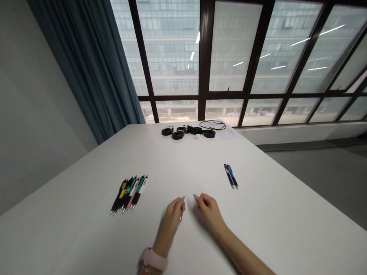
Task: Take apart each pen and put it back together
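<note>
My left hand (pixel 174 211), with a pale pink band (pixel 154 259) on its wrist, is curled into a loose fist just above the white table, and no object shows in it. Close beside it, my right hand (pixel 209 208) is closed the same way with the thumb pointing forward, apart from the left. Several pens (pixel 129 194) in black, yellow, green, white and pink lie side by side to the left of my hands. Off to the right, a blue pen (pixel 233 176) and a black pen (pixel 229 176) lie together. Neither hand touches a pen.
At the far end of the white table (pixel 183 160) lie several black tape-like rolls (pixel 177 135), a coiled black cable (pixel 212 125) and a sheet of paper (pixel 231 133). Behind stand tall windows and a blue curtain (pixel 94 57). The table's right edge drops to a grey floor.
</note>
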Demonstrator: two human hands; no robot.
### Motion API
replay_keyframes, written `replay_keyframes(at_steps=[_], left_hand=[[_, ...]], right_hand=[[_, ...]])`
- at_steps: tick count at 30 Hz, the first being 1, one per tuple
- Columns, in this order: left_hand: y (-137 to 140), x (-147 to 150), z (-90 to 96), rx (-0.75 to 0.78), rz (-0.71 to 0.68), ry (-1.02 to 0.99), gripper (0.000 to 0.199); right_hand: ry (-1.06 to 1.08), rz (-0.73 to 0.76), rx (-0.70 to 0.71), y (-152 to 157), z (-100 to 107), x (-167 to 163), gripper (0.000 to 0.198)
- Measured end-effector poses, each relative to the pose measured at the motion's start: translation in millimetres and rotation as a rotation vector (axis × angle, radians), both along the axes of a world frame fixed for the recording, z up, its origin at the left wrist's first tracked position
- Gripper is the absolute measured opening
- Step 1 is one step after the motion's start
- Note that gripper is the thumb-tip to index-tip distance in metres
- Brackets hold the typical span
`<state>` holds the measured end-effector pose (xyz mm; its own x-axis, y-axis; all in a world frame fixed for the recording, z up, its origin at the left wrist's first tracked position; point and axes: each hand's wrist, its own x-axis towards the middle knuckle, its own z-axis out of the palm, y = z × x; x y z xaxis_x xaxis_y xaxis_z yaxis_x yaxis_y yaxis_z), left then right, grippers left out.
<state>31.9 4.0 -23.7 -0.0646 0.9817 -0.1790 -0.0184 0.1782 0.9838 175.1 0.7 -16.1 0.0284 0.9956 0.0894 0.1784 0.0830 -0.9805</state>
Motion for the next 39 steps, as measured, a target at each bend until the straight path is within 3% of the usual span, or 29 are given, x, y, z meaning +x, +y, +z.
replay_keyframes(at_steps=[9, 27, 34, 39], left_hand=[[-10, 8, -4.9, 0.129, -0.164, 0.238, 0.046], [-10, 4, -5.2, 0.141, -0.217, 0.393, 0.038], [9, -32, 29.2, 0.180, -0.138, 0.643, 0.042], [24, -79, 63.2, 0.104, -0.020, 1.198, 0.028]], right_hand=[[0.005, 0.045, 0.006, -1, -9, -4, 0.052], [-0.045, 0.052, -0.013, 1, -14, -5, 0.049], [-0.089, 0.061, -0.039, 1, -12, -4, 0.047], [-0.095, 0.068, -0.053, 0, -12, -3, 0.046]])
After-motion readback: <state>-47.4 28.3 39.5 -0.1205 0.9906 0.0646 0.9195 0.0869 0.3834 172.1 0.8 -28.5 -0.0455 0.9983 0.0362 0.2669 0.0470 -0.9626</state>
